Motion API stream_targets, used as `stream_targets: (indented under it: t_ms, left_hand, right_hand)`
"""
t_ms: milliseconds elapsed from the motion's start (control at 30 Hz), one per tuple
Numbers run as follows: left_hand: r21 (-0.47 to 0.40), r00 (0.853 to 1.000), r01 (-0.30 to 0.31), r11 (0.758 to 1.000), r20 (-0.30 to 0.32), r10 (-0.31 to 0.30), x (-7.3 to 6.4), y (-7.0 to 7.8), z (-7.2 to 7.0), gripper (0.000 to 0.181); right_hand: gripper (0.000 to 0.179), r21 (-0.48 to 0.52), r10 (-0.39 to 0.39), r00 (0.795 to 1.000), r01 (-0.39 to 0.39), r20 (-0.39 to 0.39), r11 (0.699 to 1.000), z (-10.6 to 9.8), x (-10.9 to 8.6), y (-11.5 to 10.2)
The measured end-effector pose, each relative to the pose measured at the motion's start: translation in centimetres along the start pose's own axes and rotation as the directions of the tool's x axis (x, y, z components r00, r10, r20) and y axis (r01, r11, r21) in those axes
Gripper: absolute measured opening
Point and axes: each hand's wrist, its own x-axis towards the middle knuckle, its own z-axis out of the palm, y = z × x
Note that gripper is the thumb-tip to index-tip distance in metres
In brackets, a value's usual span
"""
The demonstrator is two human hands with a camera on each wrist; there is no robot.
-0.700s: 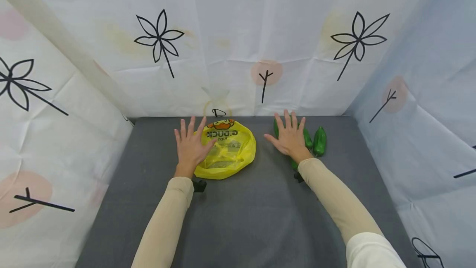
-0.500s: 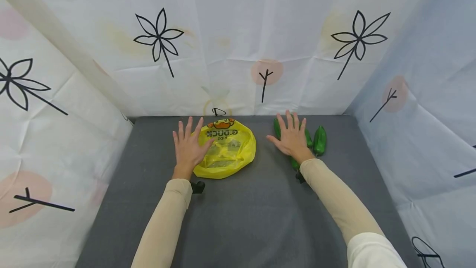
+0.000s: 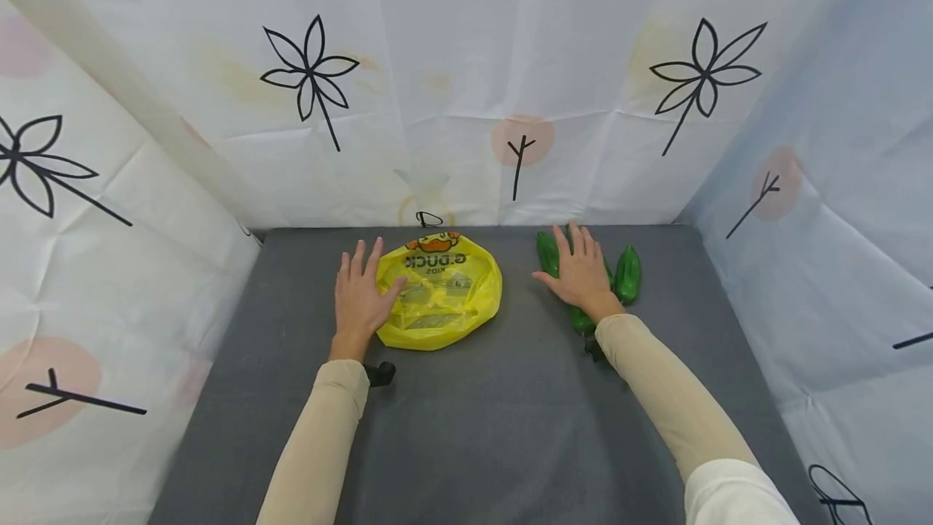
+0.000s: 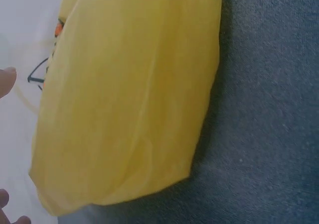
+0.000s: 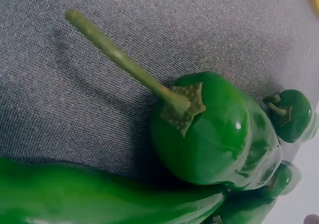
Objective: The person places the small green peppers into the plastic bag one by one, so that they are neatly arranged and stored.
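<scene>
Grip is wide on both sides right now: left hand (image 3: 359,296) and right hand (image 3: 581,272) each have the fingers pretty much straight, thumbs sticking out toward the middle of the frame. Left one sits just left of center, right by the left edge of a yellow plastic bag (image 3: 452,290), with its thumb overlapping the bag in the head view; can't tell if it's actually touching. That bag is near the middle of the frame, with a duck print up top and "G.DUCK KIDS" reading backwards. From the left wrist it's a big puffy yellow shape across the upper left and center, with fingertips (image 4: 6,82) poking in at the left edge. Over right of center, the other hand is above a bunch of green peppers (image 3: 628,275), covering part of them, and again I can't tell about contact. Right wrist cam gives a nice close-up: long-stemmed pepper (image 5: 214,134) in the center, a longish one (image 5: 99,196) along the lower left, more bunched toward the right edge. Everything's on a dark gray surface (image 3: 466,436), with a white cloth backdrop (image 3: 437,39) with black leaf doodles filling the top of the frame.
</scene>
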Motion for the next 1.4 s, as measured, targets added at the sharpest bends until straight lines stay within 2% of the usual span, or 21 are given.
stream_targets:
  t_ms: [167,500,733,933,1167,1400]
  left_hand:
    - [-0.069,0.999,0.041,0.997,0.007,-0.041,-0.6,-0.8,0.2,0.085]
    - [-0.216,0.998,0.061,0.974,-0.015,-0.066,-1.3,-2.5,0.7,0.080]
    - [-0.291,0.997,0.080,0.953,0.016,-0.078,-1.8,-2.9,1.6,0.075]
    - [-0.345,0.996,0.086,0.935,0.008,-0.088,-2.1,-3.0,2.0,0.070]
    - [-0.416,0.986,0.165,0.894,0.036,-0.166,-2.6,-3.7,2.7,0.069]
    - [-0.505,0.981,0.189,0.842,0.052,-0.188,-3.1,-4.0,3.4,0.071]
  right_hand:
    - [0.104,0.033,0.010,1.000,-0.010,-0.001,0.999,0.4,0.1,0.1]
    - [0.100,0.097,0.035,0.999,-0.033,-0.023,0.995,1.0,0.8,-0.3]
    - [0.091,0.159,0.070,0.997,-0.067,-0.012,0.985,1.4,0.9,-0.1]
    - [0.084,0.203,0.079,0.997,-0.073,-0.018,0.976,1.7,1.1,0.1]
    - [0.078,0.301,0.087,0.996,-0.092,0.031,0.949,2.1,1.4,-0.4]
    - [0.073,0.333,0.109,0.992,-0.121,0.056,0.935,2.4,1.7,-0.6]
